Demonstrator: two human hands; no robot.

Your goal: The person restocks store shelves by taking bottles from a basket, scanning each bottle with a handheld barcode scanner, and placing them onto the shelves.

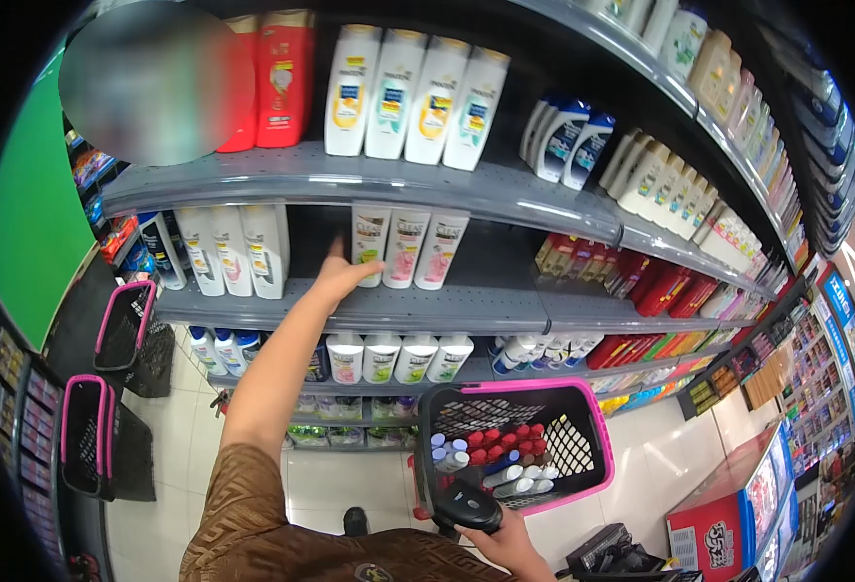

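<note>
My left hand (pixel 346 272) reaches onto the middle shelf and is closed on the leftmost bottle of a short row. That shampoo bottle (pixel 370 235) is white with a green label and stands upright, my thumb across its lower front and my other fingers at its side, partly hidden. Beside it stand two white shampoo bottles with pink labels (pixel 406 247). Low in view, my right hand (pixel 507 539) is wrapped around the black handle (pixel 468 506) of a shopping basket (pixel 597 427). The basket has a pink rim and holds several red-capped, white and lilac-topped bottles.
White bottles (pixel 262 250) stand left of my left hand, with a dark gap between. The upper shelf edge (pixel 350 189) runs just above it. Two more pink-rimmed baskets (pixel 107 436) stand at left. A red-and-blue freezer (pixel 728 529) is at lower right.
</note>
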